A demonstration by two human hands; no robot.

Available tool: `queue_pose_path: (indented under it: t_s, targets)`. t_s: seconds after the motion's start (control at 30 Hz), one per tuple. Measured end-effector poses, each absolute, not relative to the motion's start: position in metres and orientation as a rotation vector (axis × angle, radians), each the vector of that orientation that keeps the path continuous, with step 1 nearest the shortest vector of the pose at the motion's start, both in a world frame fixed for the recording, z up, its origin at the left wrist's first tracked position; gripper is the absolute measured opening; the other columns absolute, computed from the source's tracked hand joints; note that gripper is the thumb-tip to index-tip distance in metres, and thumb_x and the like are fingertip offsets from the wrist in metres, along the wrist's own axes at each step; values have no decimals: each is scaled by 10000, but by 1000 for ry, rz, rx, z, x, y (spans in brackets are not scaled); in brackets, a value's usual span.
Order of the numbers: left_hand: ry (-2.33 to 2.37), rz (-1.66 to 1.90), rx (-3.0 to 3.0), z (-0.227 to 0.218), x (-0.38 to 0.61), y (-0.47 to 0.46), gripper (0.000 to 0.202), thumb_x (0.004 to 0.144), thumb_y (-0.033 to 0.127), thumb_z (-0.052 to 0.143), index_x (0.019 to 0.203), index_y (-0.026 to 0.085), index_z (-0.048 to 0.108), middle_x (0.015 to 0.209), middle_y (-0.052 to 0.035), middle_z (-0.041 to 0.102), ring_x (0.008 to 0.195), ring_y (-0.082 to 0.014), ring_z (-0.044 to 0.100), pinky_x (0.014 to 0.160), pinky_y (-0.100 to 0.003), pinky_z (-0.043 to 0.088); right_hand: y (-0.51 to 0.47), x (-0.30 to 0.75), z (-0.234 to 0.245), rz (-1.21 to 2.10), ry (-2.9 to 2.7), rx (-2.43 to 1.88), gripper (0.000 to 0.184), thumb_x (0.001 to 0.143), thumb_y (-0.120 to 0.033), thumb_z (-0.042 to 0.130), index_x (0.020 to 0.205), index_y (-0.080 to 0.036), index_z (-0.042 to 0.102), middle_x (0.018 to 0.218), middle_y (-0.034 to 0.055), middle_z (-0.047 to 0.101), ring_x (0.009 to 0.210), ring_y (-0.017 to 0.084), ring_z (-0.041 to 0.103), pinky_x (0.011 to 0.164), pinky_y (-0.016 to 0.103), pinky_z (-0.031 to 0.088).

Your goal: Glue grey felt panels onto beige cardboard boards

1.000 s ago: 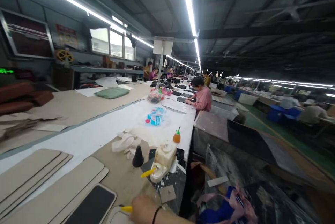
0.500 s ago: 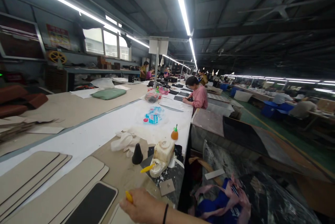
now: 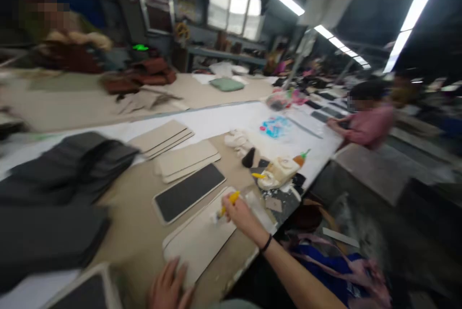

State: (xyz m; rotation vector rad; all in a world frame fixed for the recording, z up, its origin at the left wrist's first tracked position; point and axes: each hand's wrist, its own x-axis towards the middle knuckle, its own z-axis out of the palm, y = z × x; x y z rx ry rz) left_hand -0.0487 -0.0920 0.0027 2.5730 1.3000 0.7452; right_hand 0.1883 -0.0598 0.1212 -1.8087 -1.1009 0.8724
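My right hand (image 3: 236, 212) is closed around a yellow-handled brush (image 3: 234, 198). The whitish tip of this brush meets a beige rounded panel (image 3: 197, 246). Fingers spread, my left hand (image 3: 169, 285) rests at the panel's near left corner. Just behind lies a panel with a dark grey face and a pale border (image 3: 191, 192). A cream plastic container (image 3: 283, 170) lies on its side beyond my right hand, with another yellow handle (image 3: 258, 175) sticking out of its cut opening. The view is blurred by motion.
Stacked beige panels (image 3: 189, 159) lie behind the dark one. Dark fabric (image 3: 72, 169) covers the left. A black cone (image 3: 249, 158) and an orange bottle (image 3: 300, 159) stand near the container. A person in pink (image 3: 375, 121) works farther along the table. Bags (image 3: 325, 261) hang below the right edge.
The view has swung left and down. My right hand has brought the brush onto the beige panel. My left hand has come into view at the panel's corner.
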Motion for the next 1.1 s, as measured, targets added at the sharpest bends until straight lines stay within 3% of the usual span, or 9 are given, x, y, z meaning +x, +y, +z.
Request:
queue_pose_path:
  t_s: [0.07,0.13,0.47,0.87,1.1]
  targets:
    - [1242,686,2617,-2,-56,-97,345,687,294,652,1025,239,609,1100,-100,600,999,-259,552,801,-419,494,-59,178,107,933,-1065,-1675,325,796,-496,461,797,-174,512,636,2,543,546,137,540,518,254,458]
    - [1295,627,2584,-3,-59,-98,334,701,289,649,1013,189,589,1095,-120,592,1024,-262,532,855,-439,460,-57,167,97,1002,-1039,-1612,351,756,-508,535,845,-169,528,699,28,585,587,163,579,562,296,494]
    - [1232,717,2563,5,-56,-101,314,750,356,608,1003,175,570,1062,-115,604,1039,-251,506,887,-448,400,-65,108,66,1138,-1127,-1588,325,772,-512,522,810,-189,532,729,20,590,582,164,599,567,301,508]
    - [1251,847,2555,-1,-56,-101,254,790,342,556,982,180,595,1031,-98,636,1028,-225,532,916,-422,371,-32,250,64,322,-1391,-2071,444,813,-558,362,834,-160,558,694,77,611,641,202,575,624,323,433]
    - [1247,845,2584,1,-56,-102,252,811,306,526,1008,159,579,1059,-111,607,1053,-240,493,923,-427,360,-50,260,83,67,-1640,-1922,374,860,-482,359,827,-171,563,822,95,610,780,207,562,739,348,438]
